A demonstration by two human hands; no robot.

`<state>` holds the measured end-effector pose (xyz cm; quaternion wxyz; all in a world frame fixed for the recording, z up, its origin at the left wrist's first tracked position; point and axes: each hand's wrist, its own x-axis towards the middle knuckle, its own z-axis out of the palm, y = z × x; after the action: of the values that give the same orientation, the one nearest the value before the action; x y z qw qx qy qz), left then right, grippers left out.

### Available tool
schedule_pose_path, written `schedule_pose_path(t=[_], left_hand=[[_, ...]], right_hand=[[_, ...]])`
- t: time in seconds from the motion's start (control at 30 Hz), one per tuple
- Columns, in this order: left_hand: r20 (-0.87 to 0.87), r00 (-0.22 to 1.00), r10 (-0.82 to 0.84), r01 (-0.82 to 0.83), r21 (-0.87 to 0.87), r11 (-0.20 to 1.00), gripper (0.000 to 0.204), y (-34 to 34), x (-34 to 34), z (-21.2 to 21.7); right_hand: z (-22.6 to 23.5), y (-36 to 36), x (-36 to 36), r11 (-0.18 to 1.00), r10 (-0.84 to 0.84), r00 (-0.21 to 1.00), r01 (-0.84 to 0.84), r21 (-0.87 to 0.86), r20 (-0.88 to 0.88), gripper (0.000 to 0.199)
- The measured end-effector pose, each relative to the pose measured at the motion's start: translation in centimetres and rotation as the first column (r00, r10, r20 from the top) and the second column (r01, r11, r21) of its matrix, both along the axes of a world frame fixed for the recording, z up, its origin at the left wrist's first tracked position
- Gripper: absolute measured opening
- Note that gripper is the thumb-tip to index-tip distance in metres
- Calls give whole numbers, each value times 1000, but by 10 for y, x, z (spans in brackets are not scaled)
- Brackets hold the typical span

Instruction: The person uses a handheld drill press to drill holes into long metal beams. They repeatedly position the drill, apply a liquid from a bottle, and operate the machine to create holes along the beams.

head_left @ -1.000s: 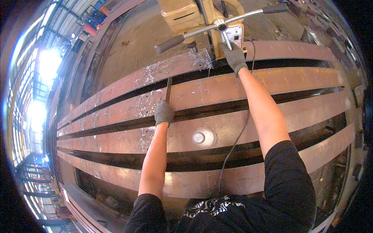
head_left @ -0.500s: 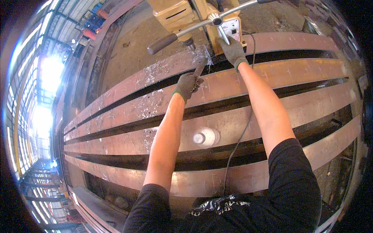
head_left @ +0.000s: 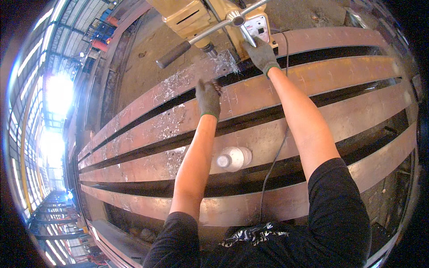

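Note:
A yellow magnetic drill (head_left: 185, 22) stands on the far steel beam, its three-spoked feed handle (head_left: 237, 20) turned toward me. My right hand (head_left: 262, 57), in a grey glove, is closed around the lower spoke beside the white control panel (head_left: 258, 29). My gloved left hand (head_left: 208, 98) is over the gap between the two far beams, below the drill bit (head_left: 210, 51). Its fingers are curled round a dark, flat, brush-like tool (head_left: 216, 85), mostly hidden and partly blurred. Metal chips (head_left: 225, 66) lie on the far beam by the bit.
Several long rusty steel beams (head_left: 321, 73) run across, with dark gaps between them. A clear plastic bottle (head_left: 234, 159) stands on a nearer beam. A black cable (head_left: 278, 163) crosses the beams from the drill toward me. More chips (head_left: 167, 118) are scattered at left.
My left hand has drawn back from the chips by the bit, and its tool has swung from pointing far to lying close to the hand. My right hand stays on the feed handle.

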<state>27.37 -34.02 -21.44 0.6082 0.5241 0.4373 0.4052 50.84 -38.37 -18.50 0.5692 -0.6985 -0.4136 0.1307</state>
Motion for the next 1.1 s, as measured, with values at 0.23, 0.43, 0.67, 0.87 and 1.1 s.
schedule_pose_path(t=[0.23, 0.43, 0.67, 0.87, 1.1], left_hand=[[-511, 859, 25, 126, 260, 957, 27, 0, 0, 48], [-606, 781, -151, 316, 174, 933, 37, 33, -21, 48], [-589, 767, -254, 364, 73, 929, 26, 85, -61, -2], [-567, 722, -395, 375, -159, 913, 17, 6, -16, 35], [-526, 850, -18, 165, 235, 958, 30, 40, -42, -24]], right_hand=[[-19, 12, 11, 999, -36, 998, 37, -15, 45, 55], [-9, 7, 7, 999, -40, 997, 40, -2, 67, 54], [2, 14, -9, 1000, -10, 999, 11, -27, 43, 49], [-7, 1, 9, 996, -68, 995, 72, -47, 71, 49], [-1, 11, 0, 1000, -19, 998, 20, -12, 52, 51]])
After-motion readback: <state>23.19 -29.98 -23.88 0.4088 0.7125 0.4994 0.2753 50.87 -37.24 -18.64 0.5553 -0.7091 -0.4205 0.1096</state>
